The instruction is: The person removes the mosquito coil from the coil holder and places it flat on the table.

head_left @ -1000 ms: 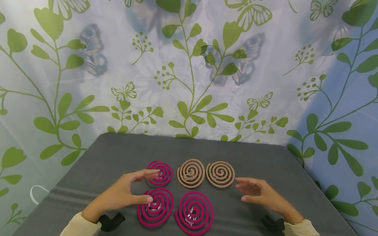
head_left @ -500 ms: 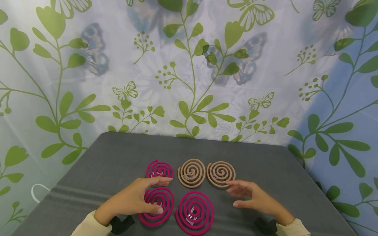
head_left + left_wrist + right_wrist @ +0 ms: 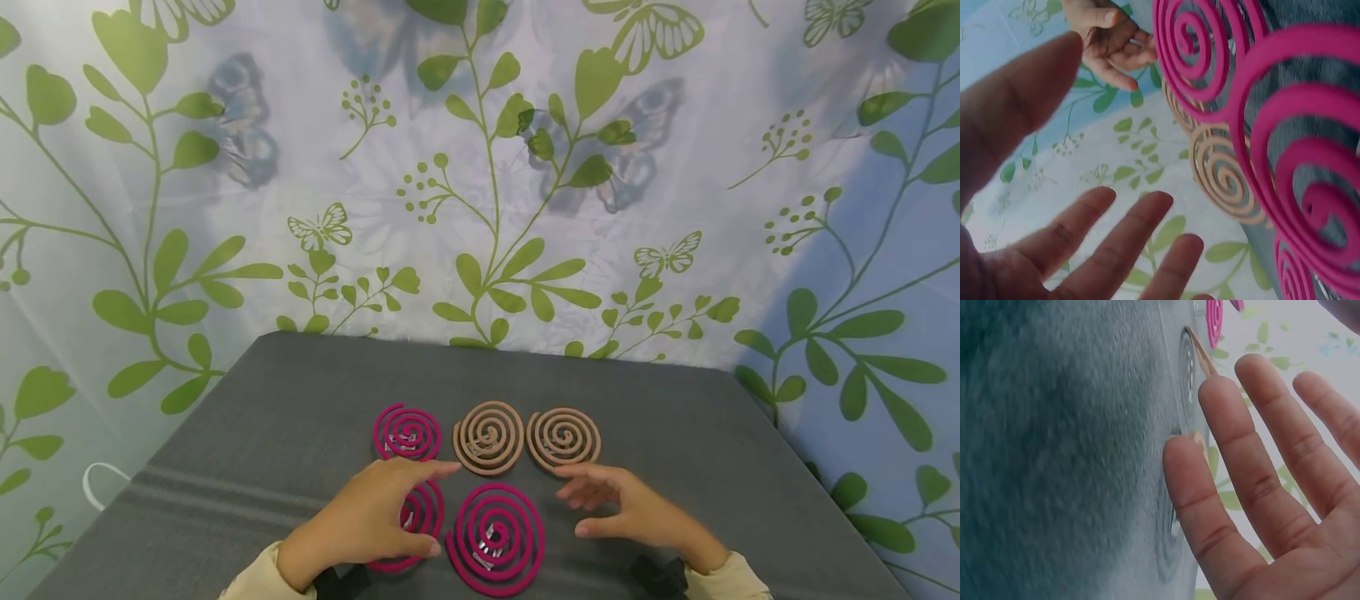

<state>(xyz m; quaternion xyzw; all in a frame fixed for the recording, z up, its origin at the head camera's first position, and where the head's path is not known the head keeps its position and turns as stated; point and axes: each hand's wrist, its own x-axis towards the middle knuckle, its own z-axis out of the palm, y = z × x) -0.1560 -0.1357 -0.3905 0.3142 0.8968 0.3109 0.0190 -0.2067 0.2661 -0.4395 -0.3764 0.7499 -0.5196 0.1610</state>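
Can only properly see fingers spread apart on left hand and right hand from wrist cams. Seeing less near-left pink coil on worktop than a second ago, behind left hand.

The head view looks forward and down from above the near side of the grey cloth-covered table, far enough back to frame the left hand, the right hand and the white curtain printed with green leaves. The left wrist view, turned sideways, sits close behind its own fingers; flat magenta spiral coils loom near, flat tan spiral coils lie smaller beyond, and the right hand shows too, as in the head view. The right wrist view skims low over the cloth, also turned sideways, sharing coils and curtain with the left.
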